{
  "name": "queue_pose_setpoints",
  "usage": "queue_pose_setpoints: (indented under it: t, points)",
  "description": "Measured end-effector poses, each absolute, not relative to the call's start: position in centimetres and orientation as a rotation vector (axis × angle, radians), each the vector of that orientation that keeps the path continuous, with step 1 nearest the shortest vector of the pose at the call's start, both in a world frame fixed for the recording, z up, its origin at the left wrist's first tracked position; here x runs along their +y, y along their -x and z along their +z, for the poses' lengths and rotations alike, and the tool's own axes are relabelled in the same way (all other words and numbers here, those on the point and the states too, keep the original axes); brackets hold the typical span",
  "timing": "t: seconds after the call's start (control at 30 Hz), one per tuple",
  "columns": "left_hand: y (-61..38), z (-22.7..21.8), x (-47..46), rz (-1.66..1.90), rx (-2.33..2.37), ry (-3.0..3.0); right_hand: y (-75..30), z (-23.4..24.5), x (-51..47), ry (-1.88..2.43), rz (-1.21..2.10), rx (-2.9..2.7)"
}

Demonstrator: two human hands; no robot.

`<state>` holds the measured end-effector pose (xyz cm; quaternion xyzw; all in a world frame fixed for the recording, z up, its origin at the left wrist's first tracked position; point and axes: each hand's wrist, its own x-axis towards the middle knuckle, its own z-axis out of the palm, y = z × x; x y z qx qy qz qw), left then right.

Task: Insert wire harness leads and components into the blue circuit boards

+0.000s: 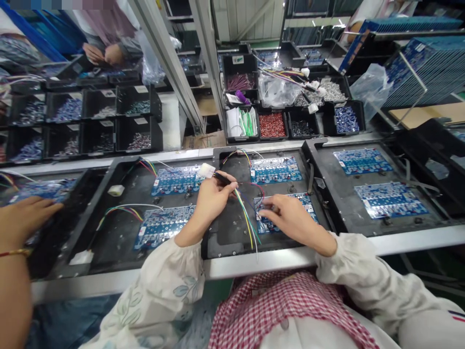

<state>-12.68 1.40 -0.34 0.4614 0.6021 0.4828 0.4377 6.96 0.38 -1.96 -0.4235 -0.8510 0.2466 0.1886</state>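
Observation:
My left hand (214, 196) is closed around a wire harness with a black sleeve (222, 178) and a white connector (206, 170) at its upper end. From this grip, loose yellow, green and white wires (247, 218) hang down over the tray. Red and dark blue wires (250, 202) of the harness run across toward my right hand (290, 218). That hand is over the left part of the lower blue circuit board (308, 199), its thumb and fingers pinched at the wire ends. The fingertips partly hide the exact contact. Above it lies another circuit board (276, 169) with its own wires.
Black trays with circuit boards sit left (163, 228) and right (390, 199) along a metal rail (261, 267). Parts bins (272, 125) stand behind, below metal posts (209, 58). A co-worker's hand (29, 215) reaches in at left; another person's hands (105, 54) work across.

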Motion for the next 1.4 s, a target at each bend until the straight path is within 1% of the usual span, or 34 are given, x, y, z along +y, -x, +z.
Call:
queue_pose_setpoints:
  t: [0.13, 0.23, 0.33, 0.53, 0.87, 1.0, 1.17, 1.3, 1.37, 1.4]
  points:
    - [12.6, -0.4, 1.4, 1.252, 1.490, -1.097, -6.7, -1.1, 0.4, 1.132, 0.835, -2.402]
    - [12.6, -0.3, 1.4, 1.252, 1.488, -1.084, -6.0, -1.6, 1.5, 1.161, 0.754, -2.245]
    - [12.6, -0.3, 1.4, 1.238, 1.483, -1.095, -5.6, -2.5, 2.3, 1.159, 0.652, -2.252]
    - [12.6, -0.3, 1.3, 1.267, 1.457, -1.100, -5.7, -3.1, 2.3, 1.151, 0.647, -2.247]
    - [12.6, -0.2, 1.4, 1.219, 1.496, -1.118, -5.7, -3.5, 2.3, 1.144, 0.648, -2.265]
    - [12.5, -0.1, 1.3, 1.217, 1.509, -1.114, -5.7, -3.0, 2.4, 1.164, 0.643, -2.328]
    - [12.7, -0.3, 1.4, 1.231, 1.492, -1.096, -6.0, -0.8, 0.6, 1.277, 0.779, -2.415]
    - [12.8, -0.6, 1.5, 1.265, 1.489, -1.069, -7.3, 0.4, -1.8, 1.176, 0.931, -2.594]
    - [12.7, -0.6, 1.5, 1.276, 1.503, -1.070, -8.3, 0.4, -1.8, 1.145, 1.075, -2.528]
    - [12.7, -0.7, 1.5, 1.274, 1.506, -1.081, -8.8, 0.3, -1.4, 1.182, 1.086, -2.440]
